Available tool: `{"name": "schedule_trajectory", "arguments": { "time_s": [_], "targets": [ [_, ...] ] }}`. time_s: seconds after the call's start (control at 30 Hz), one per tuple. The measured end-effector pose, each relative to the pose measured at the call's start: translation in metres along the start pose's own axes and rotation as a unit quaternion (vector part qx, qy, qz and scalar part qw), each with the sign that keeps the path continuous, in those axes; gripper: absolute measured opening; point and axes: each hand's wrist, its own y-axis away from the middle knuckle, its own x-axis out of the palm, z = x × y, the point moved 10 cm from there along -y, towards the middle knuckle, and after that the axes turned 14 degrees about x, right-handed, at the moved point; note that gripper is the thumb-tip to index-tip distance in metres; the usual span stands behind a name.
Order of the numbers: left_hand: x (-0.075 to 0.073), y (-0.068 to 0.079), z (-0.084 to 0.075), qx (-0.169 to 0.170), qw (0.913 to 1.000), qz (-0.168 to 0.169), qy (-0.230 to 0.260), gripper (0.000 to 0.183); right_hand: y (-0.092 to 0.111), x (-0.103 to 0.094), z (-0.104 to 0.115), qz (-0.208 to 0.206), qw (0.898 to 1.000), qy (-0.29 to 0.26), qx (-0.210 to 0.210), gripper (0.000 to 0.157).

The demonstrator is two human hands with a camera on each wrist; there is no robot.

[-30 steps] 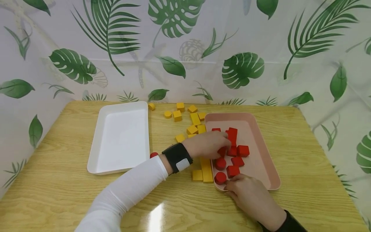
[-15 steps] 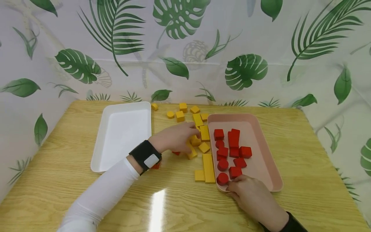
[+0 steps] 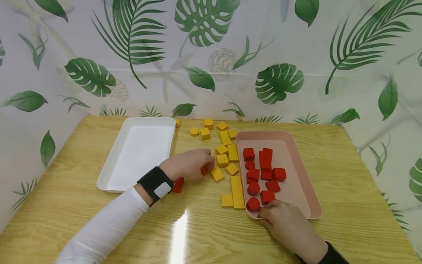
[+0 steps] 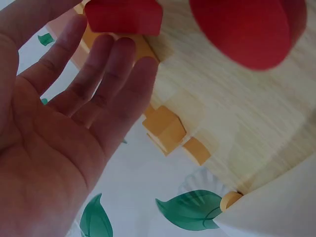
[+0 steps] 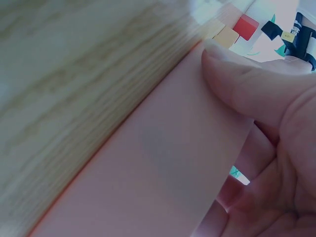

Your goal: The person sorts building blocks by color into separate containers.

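Note:
My left hand (image 3: 189, 164) is over the middle of the table, its fingertips and thumb around a small red block (image 4: 123, 17). In the head view that block is mostly hidden by the hand. Another red block (image 3: 178, 185) lies by the left wrist, partly covered. At the front edge of the pink tray (image 3: 304, 183), my right hand (image 3: 291, 222) grips the rim; in the right wrist view the thumb (image 5: 242, 84) lies on the tray's outer wall. Several red blocks (image 3: 265, 159), some of them cylinders, sit in the tray's left half.
Several yellow blocks (image 3: 222, 160) are scattered left of the pink tray, some against its side. A white tray (image 3: 141, 154) stands on the left, with nothing seen in it. Leaf-printed cloth (image 3: 230, 80) rises behind the table.
My left hand has left the red blocks in the pink tray and moved left, past the yellow blocks, to a red block. The white tray has shifted slightly. My right hand stays on the rim.

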Motion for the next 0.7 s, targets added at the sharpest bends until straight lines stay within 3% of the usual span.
{"name": "schedule_trajectory", "arguments": {
  "time_s": [0.4,0.57,0.7],
  "targets": [
    [0.006,-0.004,0.001,0.007,0.9999,-0.002,0.009,0.015,0.002,-0.001,0.001,-0.007,1.000,-0.013,-0.008,0.008],
    [-0.006,-0.011,-0.008,0.014,0.9998,-0.013,-0.003,0.013,0.002,-0.001,0.000,-0.006,1.000,-0.022,-0.010,0.007],
    [-0.018,-0.029,-0.028,0.029,0.9994,-0.016,-0.004,0.014,0.001,0.000,0.000,-0.001,1.000,-0.019,-0.004,0.006]
  ]
}}
